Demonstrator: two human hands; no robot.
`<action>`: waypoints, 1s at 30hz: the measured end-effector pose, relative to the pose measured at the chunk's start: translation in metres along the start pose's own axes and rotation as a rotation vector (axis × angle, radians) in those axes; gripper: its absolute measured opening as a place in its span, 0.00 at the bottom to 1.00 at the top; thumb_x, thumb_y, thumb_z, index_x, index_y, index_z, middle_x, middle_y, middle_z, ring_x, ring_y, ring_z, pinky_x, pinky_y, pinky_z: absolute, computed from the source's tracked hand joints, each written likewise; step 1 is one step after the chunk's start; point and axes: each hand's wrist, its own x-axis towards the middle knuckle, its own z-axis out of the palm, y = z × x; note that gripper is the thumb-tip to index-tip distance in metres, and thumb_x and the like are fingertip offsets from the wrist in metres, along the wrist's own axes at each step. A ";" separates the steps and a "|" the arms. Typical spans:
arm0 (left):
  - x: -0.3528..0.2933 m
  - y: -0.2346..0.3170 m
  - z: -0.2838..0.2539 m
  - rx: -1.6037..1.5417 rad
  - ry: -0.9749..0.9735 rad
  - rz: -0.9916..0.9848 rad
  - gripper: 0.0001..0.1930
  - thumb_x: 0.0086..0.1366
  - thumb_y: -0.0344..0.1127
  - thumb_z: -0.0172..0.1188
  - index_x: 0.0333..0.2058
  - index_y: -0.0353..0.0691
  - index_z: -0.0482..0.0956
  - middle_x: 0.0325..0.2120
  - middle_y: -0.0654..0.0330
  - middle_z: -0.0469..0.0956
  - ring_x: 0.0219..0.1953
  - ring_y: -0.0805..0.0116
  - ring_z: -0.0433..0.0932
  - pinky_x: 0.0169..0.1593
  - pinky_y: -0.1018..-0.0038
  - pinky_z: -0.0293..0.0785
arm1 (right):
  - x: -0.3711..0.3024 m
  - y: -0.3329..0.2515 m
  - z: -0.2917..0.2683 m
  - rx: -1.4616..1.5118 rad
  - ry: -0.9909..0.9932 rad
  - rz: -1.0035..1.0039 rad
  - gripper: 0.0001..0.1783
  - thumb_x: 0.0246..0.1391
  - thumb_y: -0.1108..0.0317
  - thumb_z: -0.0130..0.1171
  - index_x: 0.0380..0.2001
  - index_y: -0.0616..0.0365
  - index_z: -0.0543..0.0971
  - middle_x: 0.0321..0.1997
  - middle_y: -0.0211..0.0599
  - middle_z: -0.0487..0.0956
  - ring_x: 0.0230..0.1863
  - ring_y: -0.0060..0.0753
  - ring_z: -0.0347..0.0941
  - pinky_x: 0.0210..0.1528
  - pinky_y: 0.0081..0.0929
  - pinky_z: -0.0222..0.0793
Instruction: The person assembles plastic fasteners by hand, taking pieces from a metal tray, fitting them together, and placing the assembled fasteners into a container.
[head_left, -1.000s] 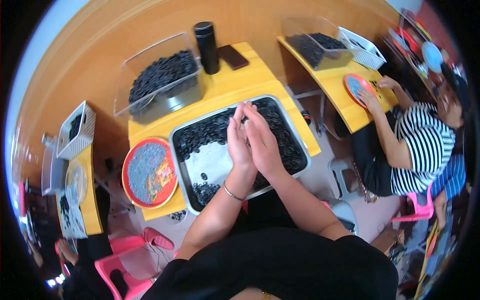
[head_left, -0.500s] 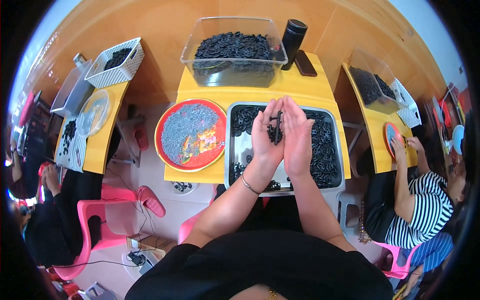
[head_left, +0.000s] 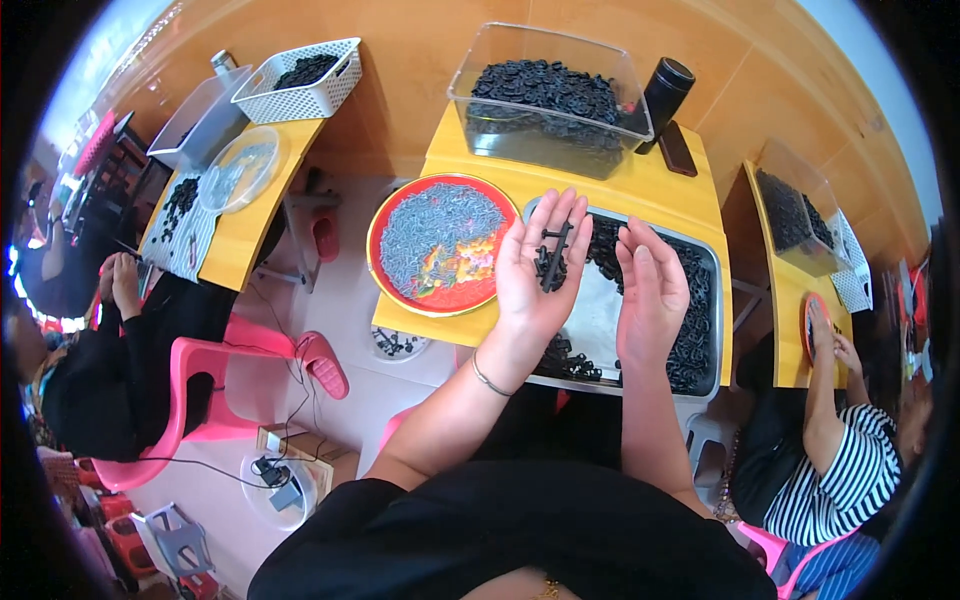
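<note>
My left hand [head_left: 532,275] is palm up with its fingers stretched out, holding a small cluster of black plastic parts [head_left: 552,262], one of them long and bar-like with short side pegs. My right hand [head_left: 655,300] is apart from it on the right, its fingers loosely curved and nothing visible in them. Both are above a metal tray [head_left: 592,325] with many small black ring-like parts [head_left: 690,340] along its right side and back. Left of the tray, a red round plate [head_left: 378,240] bears a heap of thin grey metal pieces [head_left: 435,225].
A clear bin [head_left: 545,145] full of black parts stands at the back of the yellow table [head_left: 450,150]. Beside it are a black cylinder [head_left: 668,95] and a dark flat case [head_left: 678,150]. People work at side tables; pink chairs [head_left: 230,365] and cables are at left.
My hands, side by side before, have come apart; the right has moved right and down. The black parts stay on my left palm. The whole view has shifted and tilted.
</note>
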 end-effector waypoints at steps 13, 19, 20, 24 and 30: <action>-0.026 0.024 0.002 -0.045 -0.063 0.021 0.36 0.66 0.58 0.33 0.58 0.30 0.56 0.58 0.47 0.58 0.63 0.56 0.53 0.66 0.64 0.47 | -0.018 0.002 -0.007 -0.076 -0.002 0.159 0.09 0.56 0.75 0.51 0.40 0.66 0.75 0.39 0.35 0.76 0.37 0.21 0.70 0.42 0.19 0.67; -0.029 0.031 -0.002 -0.108 -0.094 0.030 0.36 0.65 0.58 0.35 0.58 0.29 0.55 0.60 0.47 0.55 0.64 0.55 0.50 0.67 0.64 0.44 | -0.023 0.003 -0.006 -0.108 -0.038 0.224 0.10 0.57 0.73 0.50 0.40 0.66 0.75 0.36 0.33 0.75 0.35 0.20 0.70 0.40 0.18 0.67; -0.030 0.033 -0.001 -0.109 -0.093 0.038 0.36 0.65 0.58 0.35 0.58 0.29 0.55 0.60 0.47 0.55 0.64 0.55 0.50 0.67 0.64 0.44 | -0.023 0.003 -0.006 -0.107 -0.042 0.221 0.10 0.58 0.72 0.50 0.40 0.66 0.75 0.35 0.33 0.75 0.35 0.19 0.69 0.40 0.17 0.67; -0.031 0.037 0.001 -0.105 -0.088 0.040 0.37 0.64 0.59 0.36 0.58 0.29 0.55 0.60 0.47 0.55 0.64 0.56 0.50 0.67 0.64 0.44 | -0.022 0.006 -0.010 -0.028 -0.049 0.224 0.11 0.59 0.70 0.49 0.39 0.65 0.75 0.35 0.33 0.75 0.34 0.19 0.69 0.38 0.16 0.66; -0.032 0.043 0.002 -0.097 -0.106 0.051 0.37 0.64 0.60 0.36 0.58 0.30 0.56 0.59 0.47 0.56 0.64 0.56 0.51 0.66 0.64 0.45 | -0.026 0.006 -0.018 -0.206 -0.055 0.219 0.07 0.54 0.74 0.54 0.36 0.64 0.75 0.33 0.30 0.75 0.33 0.18 0.69 0.37 0.16 0.66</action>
